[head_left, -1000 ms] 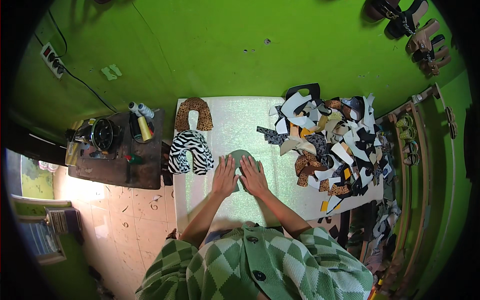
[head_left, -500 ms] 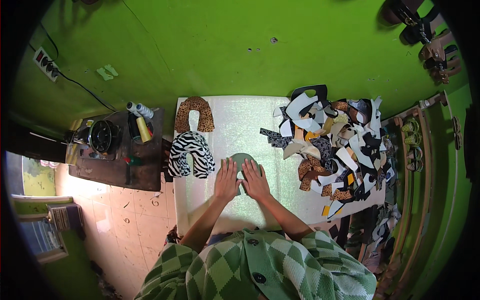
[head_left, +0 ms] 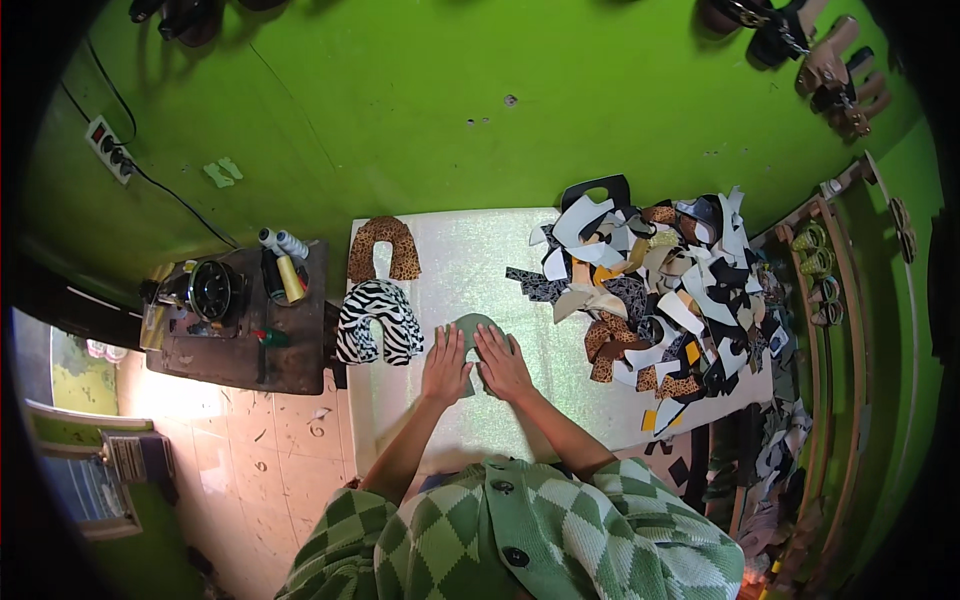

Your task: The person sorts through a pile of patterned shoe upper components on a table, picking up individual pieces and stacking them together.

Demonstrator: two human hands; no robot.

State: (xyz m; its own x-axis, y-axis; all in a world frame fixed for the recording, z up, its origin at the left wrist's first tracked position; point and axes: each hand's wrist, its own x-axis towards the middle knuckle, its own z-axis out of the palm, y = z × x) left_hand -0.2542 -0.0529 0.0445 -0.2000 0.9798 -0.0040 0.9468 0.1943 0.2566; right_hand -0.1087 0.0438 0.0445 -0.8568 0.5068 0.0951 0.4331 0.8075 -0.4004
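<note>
Green curved cut-out piece flat on the pale table, pinned under the left hand and right hand, both flat with fingers spread, gripping nothing. Just left of the hands, zebra-print piece with leopard-print piece beyond it. To the right, heaped patterned scraps.

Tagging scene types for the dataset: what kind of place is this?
Probably a small shoemaking workshop: both hands press a green cut piece on a white table, beside a heap of cut scraps; shoes hang on the wall.
</note>
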